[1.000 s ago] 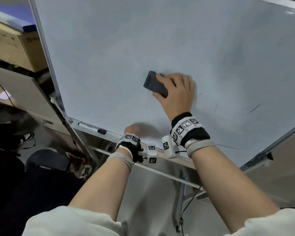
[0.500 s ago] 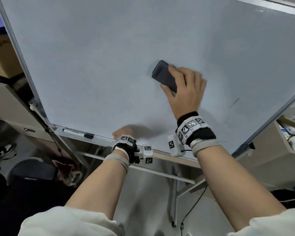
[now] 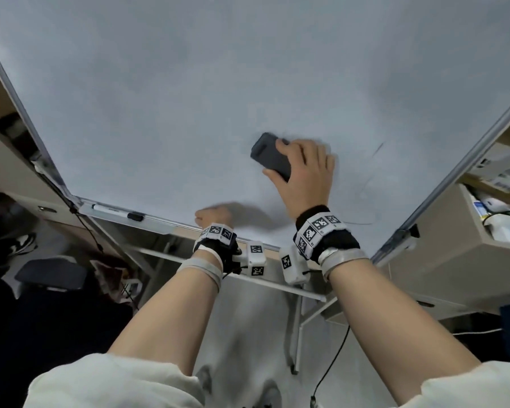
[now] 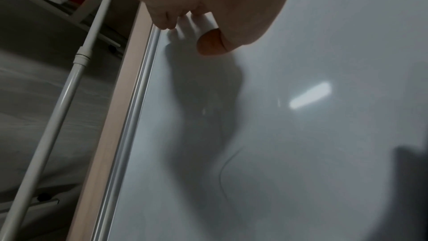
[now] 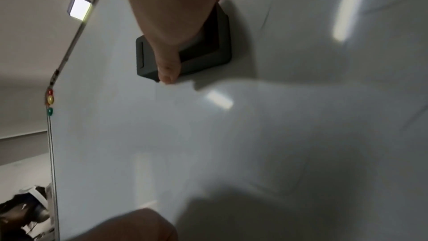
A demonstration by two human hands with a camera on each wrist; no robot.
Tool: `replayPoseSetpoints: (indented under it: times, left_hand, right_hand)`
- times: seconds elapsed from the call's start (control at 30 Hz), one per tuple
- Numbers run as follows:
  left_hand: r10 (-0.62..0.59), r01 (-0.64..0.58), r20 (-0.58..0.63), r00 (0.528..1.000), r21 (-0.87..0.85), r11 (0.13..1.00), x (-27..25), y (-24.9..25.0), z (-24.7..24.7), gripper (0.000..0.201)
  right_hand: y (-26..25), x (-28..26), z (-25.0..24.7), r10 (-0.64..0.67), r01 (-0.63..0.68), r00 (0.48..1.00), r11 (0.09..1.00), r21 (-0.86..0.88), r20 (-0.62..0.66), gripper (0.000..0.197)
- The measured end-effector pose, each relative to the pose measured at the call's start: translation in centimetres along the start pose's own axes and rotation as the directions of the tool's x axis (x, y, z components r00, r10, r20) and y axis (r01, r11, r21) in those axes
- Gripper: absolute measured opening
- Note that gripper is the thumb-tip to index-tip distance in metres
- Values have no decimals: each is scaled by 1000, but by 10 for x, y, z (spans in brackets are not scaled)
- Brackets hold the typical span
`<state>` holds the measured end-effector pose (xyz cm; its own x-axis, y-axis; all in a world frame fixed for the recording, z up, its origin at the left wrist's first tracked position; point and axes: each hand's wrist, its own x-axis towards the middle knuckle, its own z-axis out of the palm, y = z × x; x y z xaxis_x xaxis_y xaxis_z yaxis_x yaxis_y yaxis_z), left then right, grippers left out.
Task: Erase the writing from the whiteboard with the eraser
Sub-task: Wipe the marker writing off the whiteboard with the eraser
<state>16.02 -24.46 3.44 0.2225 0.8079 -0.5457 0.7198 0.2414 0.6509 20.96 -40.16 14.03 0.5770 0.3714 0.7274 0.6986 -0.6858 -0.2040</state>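
The whiteboard [image 3: 189,98] fills the head view, tilted. My right hand [image 3: 304,172] grips a dark grey eraser [image 3: 270,156] flat against the board; the right wrist view shows my thumb [image 5: 169,69] along the side of the eraser [image 5: 208,56]. Thin dark pen strokes [image 3: 377,150] lie just right of that hand, and a faint line [image 3: 359,223] runs lower down. My left hand [image 3: 212,216] holds the board's bottom edge [image 4: 139,98], fingers curled at the rail and thumb [image 4: 210,43] on the board face. A curved stroke [image 4: 222,169] shows near it.
A marker [image 3: 115,212] lies on the tray at the board's lower left. Shelves with boxes [image 3: 483,216] stand close on the right. The board's white stand legs [image 3: 298,328] and a cable are below. Coloured magnets [image 5: 49,100] sit on the frame.
My right hand has slid the eraser right and then lower across the board, closer to the dark strokes. My left hand has stayed on the bottom edge. The head view has shifted.
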Motion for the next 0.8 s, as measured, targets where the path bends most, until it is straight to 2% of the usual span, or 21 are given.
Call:
replayPoseSetpoints:
  times: [0.07, 0.13, 0.3, 0.37, 0.43, 0.47, 0.57, 0.67, 0.8]
  left_hand:
    - [-13, 6, -65, 998, -103, 995, -16, 3, 7, 51]
    - [1, -11, -56, 998, -162, 987, -36, 6, 13, 51]
    - [-20, 13, -32, 999, -193, 981, -53, 2, 25, 52]
    - [32, -32, -1, 999, -151, 988, -51, -4, 26, 52]
    - [119, -110, 108, 987, -80, 991, -50, -11, 22, 53]
    - [116, -108, 112, 987, -72, 991, -47, -11, 21, 53]
    - [17, -14, 19, 1000, -125, 992, -38, -2, 15, 54]
    - [-23, 33, 67, 998, -151, 988, -42, 5, 2, 49]
    - [-69, 75, 75, 995, -92, 993, -34, 9, -8, 48]
  right_hand:
    - [11, 7, -16, 76, -77, 994, 997, 1, -72, 53]
    - [23, 10, -30, 188, -183, 973, 982, 49, -134, 54]
    - [47, 6, -51, 355, -338, 907, 934, 112, -225, 55]
    - [48, 5, -53, 375, -355, 896, 927, 122, -237, 54]
    - [43, 7, -50, 381, -355, 890, 924, 144, -250, 53]
    - [39, 8, -48, 378, -348, 891, 925, 156, -251, 53]
    - [19, 16, -36, 306, -283, 936, 948, 149, -172, 53]
    - [-7, 24, -16, 215, -211, 976, 972, 101, -31, 54]
    - [-32, 34, 4, 139, -142, 988, 989, 43, 70, 55]
